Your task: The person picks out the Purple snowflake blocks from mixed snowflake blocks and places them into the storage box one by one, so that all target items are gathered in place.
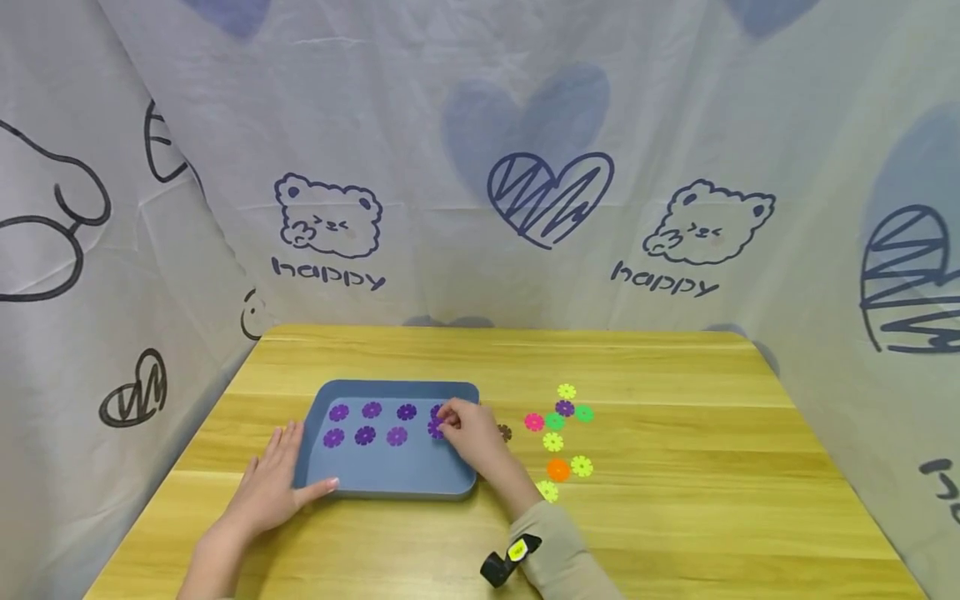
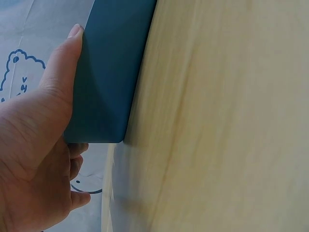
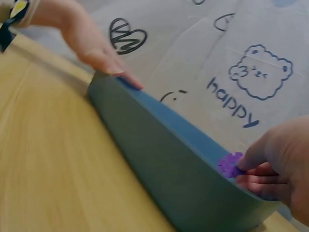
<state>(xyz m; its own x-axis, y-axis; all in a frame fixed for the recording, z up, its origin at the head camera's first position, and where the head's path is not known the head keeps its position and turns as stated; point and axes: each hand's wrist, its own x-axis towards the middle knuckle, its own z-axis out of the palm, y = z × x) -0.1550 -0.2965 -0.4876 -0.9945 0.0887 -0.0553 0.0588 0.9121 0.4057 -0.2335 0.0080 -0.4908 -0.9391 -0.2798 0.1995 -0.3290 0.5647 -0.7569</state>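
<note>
A blue tray (image 1: pixel 390 482) lies on the table with two rows of purple plastic snowflake discs, one of them a purple disc (image 1: pixel 339 412) at its back left. My left hand (image 1: pixel 272 492) rests against the tray's front left corner, fingers straight along the left side and thumb on the front rim; the left wrist view shows the thumb (image 2: pixel 63 67) against the tray wall. Over the tray's right end, my right hand (image 1: pixel 472 433) pinches a purple snowflake disc (image 3: pixel 229 165) between thumb and fingers, just above the rim. Another disc beneath those fingers is partly hidden.
Right of the tray lie loose snowflake discs, among them an orange disc (image 1: pixel 558 470), a pink disc (image 1: pixel 534 422) and several yellow-green ones. A brown disc (image 1: pixel 506 432) is partly behind my right hand. Printed cloth (image 1: pixel 450 275) hangs behind the wooden table (image 1: pixel 675 467).
</note>
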